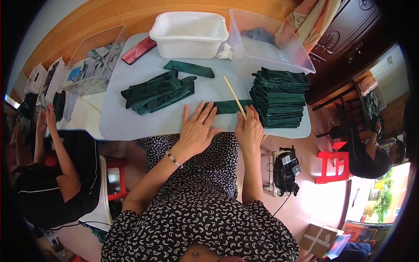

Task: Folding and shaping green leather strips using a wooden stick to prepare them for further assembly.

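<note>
Both hands [198, 126] [249, 129] flat on green cloth [227, 106]

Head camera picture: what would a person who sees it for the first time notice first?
First the two hands at the near table edge: the left hand lies flat, fingers on a dark green cloth piece, while the right hand holds a thin wooden stick against it. Next the tall neat stack of folded green pieces at the right, and the looser pile of green pieces left of centre. Behind stands a white tub.
</note>
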`<move>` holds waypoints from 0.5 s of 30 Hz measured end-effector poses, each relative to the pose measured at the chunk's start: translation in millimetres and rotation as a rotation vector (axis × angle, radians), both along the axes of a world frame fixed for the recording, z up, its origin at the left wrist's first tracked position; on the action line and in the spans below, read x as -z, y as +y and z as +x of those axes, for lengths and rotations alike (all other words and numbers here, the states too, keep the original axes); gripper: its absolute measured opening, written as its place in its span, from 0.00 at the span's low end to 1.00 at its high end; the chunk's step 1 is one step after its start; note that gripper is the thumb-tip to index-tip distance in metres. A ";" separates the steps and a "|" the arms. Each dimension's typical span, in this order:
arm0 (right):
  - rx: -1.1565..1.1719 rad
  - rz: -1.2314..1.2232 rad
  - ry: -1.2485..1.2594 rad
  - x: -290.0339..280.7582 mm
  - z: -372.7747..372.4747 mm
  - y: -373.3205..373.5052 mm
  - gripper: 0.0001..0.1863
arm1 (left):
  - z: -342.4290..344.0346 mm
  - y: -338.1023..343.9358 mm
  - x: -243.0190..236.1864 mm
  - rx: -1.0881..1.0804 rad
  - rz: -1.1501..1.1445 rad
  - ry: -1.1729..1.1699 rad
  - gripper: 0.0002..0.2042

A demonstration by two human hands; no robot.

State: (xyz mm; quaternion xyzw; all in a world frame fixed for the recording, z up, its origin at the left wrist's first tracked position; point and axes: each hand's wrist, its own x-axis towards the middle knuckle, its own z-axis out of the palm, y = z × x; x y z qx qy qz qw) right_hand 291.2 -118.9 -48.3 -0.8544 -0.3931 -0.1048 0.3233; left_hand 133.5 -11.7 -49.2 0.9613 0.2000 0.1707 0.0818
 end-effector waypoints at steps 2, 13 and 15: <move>-0.014 0.000 -0.002 0.3 0.4 1.3 0.17 | -0.8 -0.2 1.7 0.002 0.020 -0.027 0.29; -0.098 0.109 0.095 -31.8 -3.9 14.8 0.12 | -35.8 28.2 5.6 0.024 -0.275 -0.336 0.25; -0.127 0.153 0.087 -36.4 -3.3 28.5 0.10 | -50.7 40.5 3.5 0.006 -0.290 -0.364 0.24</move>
